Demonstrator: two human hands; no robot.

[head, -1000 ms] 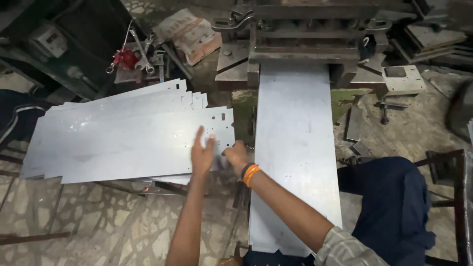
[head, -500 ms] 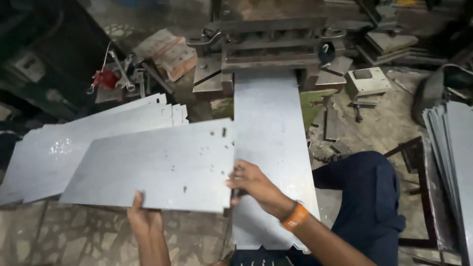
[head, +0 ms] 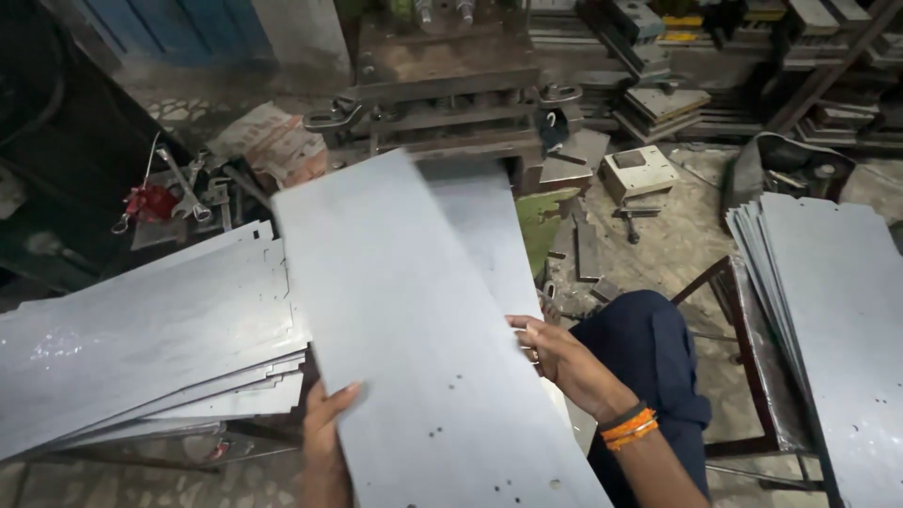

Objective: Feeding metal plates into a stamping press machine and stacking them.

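**Sheet held lengthwise toward the press**

Both hands hold one grey metal sheet [head: 414,348], lifted above the stacks. The left hand [head: 324,428] grips its left edge near the lower end, fingers curled over onto the top face. The right hand [head: 560,362] clasps the right edge a little farther up, fingers wrapped round the rim. The sheet lies between the two hands. Its long axis runs away from the person, from the lower right near the body up to the far left corner, which points at the press [head: 442,94]. The far end looks blurred. Small punched holes show at the near end.

A stack of sheets [head: 141,348] lies to the left, touching or just under the held sheet's left edge; I cannot tell which. Another stack [head: 837,310] stands well apart on the right.
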